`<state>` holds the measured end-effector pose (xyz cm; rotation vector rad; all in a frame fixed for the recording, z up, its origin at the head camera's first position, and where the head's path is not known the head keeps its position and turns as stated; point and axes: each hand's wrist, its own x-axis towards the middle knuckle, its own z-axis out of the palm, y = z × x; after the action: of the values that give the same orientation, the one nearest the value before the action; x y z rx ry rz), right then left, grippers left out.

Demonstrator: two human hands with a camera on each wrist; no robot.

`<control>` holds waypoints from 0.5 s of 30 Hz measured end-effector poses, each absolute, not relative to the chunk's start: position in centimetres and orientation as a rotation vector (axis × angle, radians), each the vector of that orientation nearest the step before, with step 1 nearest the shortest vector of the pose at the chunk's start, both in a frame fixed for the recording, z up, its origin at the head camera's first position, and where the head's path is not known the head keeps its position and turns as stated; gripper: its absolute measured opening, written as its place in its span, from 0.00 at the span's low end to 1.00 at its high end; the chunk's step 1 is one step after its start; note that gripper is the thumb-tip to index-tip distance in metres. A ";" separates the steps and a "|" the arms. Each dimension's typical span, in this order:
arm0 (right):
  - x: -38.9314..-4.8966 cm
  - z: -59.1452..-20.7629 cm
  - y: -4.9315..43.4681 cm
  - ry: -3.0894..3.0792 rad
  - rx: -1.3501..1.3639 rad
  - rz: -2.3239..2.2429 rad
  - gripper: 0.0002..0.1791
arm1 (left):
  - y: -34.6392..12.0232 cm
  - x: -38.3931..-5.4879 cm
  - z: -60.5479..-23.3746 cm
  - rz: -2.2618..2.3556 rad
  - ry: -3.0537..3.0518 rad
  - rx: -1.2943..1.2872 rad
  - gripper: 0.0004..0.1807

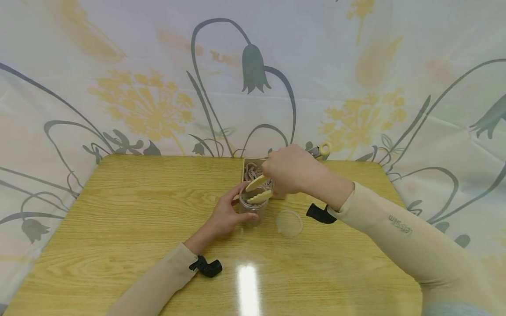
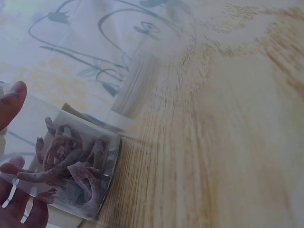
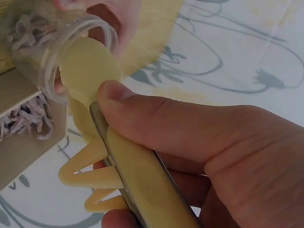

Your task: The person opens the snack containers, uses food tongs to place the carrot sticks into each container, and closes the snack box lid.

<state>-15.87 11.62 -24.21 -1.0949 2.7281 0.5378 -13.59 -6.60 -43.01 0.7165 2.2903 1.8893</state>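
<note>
A clear plastic jar (image 1: 253, 216) stands on the table, and my left hand (image 1: 224, 216) grips its side. Pale purplish curled strips (image 2: 71, 164) lie in its lower part in the left wrist view. My right hand (image 1: 290, 170) holds yellow tongs (image 3: 142, 175) with metal sides, its thumb pressed along one arm. The tongs' two scalloped tips (image 1: 258, 196) are apart and dip into the jar's open mouth. Just behind the jar, partly hidden by my right hand, is a shallow box (image 3: 35, 154) with more strips (image 3: 31, 118) in it.
A round translucent lid (image 1: 290, 223) lies flat on the wooden table (image 1: 150, 210) to the right of the jar. A patterned cloth (image 1: 221, 87) hangs along the table's far edge. Black wrist devices (image 1: 211, 267) are strapped at both sleeves.
</note>
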 end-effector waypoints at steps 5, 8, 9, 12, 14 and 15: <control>-16.1 -23.2 13.2 2.716 -1.028 0.424 0.18 | -6.6 -14.5 -45.2 1.895 2.308 0.724 0.48; -16.5 -22.9 14.9 2.735 -0.991 0.310 0.22 | -6.6 -14.5 -45.2 1.899 2.308 0.746 0.47; -16.7 -22.9 15.5 2.745 -0.973 0.270 0.24 | -6.6 -14.5 -45.3 1.898 2.308 0.749 0.46; -17.3 -22.8 17.2 2.778 -0.952 0.194 0.28 | -6.5 -14.5 -45.3 1.896 2.311 0.748 0.46; -17.9 -23.0 18.0 2.801 -0.943 0.172 0.30 | -6.5 -14.6 -45.4 1.893 2.317 0.732 0.46; -18.2 -23.1 18.3 2.814 -0.936 0.164 0.31 | -6.5 -14.5 -45.4 1.894 2.319 0.723 0.47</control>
<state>-18.20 18.34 -23.14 -0.9359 2.8138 0.1640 -14.55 -6.52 -45.38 0.7225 2.3192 1.8937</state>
